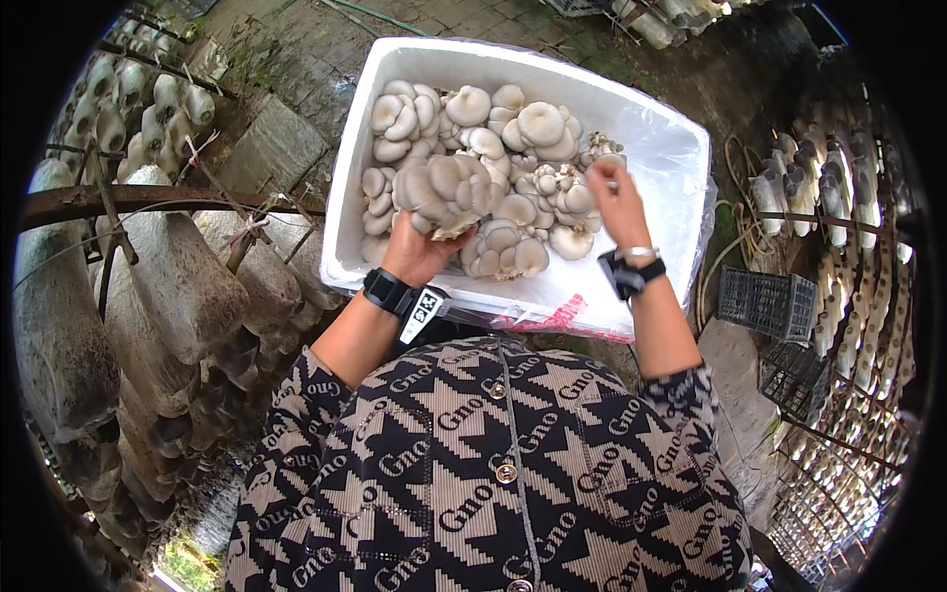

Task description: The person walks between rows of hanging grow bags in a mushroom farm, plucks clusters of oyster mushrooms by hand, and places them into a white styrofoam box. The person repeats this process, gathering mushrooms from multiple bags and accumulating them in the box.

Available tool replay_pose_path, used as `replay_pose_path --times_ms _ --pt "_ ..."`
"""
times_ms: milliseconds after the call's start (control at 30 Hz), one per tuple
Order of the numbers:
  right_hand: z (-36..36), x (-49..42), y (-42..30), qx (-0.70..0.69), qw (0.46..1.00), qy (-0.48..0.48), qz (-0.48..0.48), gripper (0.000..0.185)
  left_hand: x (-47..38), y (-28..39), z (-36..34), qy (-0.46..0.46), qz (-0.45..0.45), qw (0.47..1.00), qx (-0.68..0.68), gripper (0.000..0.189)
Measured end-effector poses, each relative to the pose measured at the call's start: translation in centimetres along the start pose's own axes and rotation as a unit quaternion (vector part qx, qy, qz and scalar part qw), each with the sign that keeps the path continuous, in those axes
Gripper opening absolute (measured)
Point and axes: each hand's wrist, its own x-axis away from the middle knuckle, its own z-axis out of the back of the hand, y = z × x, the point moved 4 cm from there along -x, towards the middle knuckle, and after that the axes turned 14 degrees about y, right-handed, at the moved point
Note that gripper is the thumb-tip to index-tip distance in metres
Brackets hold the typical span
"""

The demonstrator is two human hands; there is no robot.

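In my left hand (pixel 419 251) is a large cluster of grey oyster mushrooms (pixel 446 189), caps up, held from below over a white foam box (pixel 669 122). My right hand (pixel 618 200) hovers at the right edge of the mushroom pile, its fingers curled and slightly blurred. Whether it pinches something small is unclear. Several more oyster mushroom clusters (pixel 542 124) fill the left and middle of the box. One cluster (pixel 564 189) close to the right hand shows small caps and its stem base. Clear plastic film (pixel 607 329) with red printing covers the box's near rim.
Mushroom grow bags (pixel 170 266) hang in rows at the left, along a wooden pole (pixel 170 198). More bags (pixel 836 177) line the right side. Two black plastic crates (pixel 767 303) stand at the right, near a coiled hose (pixel 729 251). Paving (pixel 296 66) lies beyond the box.
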Motion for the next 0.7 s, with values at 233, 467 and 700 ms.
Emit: replay_pose_path --times_ms 233,467,700 --pt "0.2 10.4 -3.0 -0.369 0.868 -0.236 -0.236 0.08 2.6 -5.2 -5.6 -0.043 -0.029 0.979 -0.199 0.05" --pt "4.4 8.7 2.5 -0.437 0.806 -0.262 -0.302 0.07 2.7 -8.4 -7.3 -0.202 -0.063 0.847 -0.487 0.069" --pt "6.6 5.4 5.0 -0.262 0.883 -0.305 -0.241 0.063 0.3 -9.0 -4.5 -0.293 -0.273 0.497 -0.77 0.051"
